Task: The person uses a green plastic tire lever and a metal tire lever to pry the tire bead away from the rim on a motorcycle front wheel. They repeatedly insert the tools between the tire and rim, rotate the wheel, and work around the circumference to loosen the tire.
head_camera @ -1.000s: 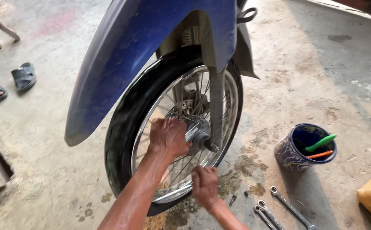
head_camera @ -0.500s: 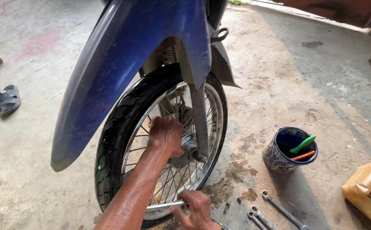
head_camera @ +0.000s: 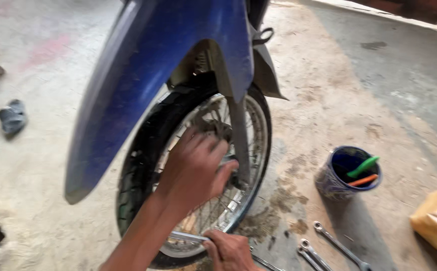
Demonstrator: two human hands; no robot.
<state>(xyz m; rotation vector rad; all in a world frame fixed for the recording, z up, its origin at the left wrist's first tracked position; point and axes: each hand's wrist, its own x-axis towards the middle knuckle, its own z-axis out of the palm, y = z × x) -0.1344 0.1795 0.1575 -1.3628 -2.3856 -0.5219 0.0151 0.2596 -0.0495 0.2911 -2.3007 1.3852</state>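
while your left hand is spread over the hub of the front wheel, fingers bent and pressing on the metal at the wheel's centre, your right hand is at six o'clock in the view, fist closed around a long silver wrench lying across the lowest spokes. whether the left hand grips anything on the hub i cannot tell; motion blur and the hand itself hide it.

as a judgement, you are early to midway in work on the axle: the wheel sits in the fork under the blue fender, tyre on, nothing seen removed. the wrench's head is out of sight, so it cannot be said to be on a nut.

three more spanners lie on the concrete floor at five o'clock from the wheel, unused. a blue bucket holding a green-handled and an orange-handled tool stands at three o'clock, well apart.
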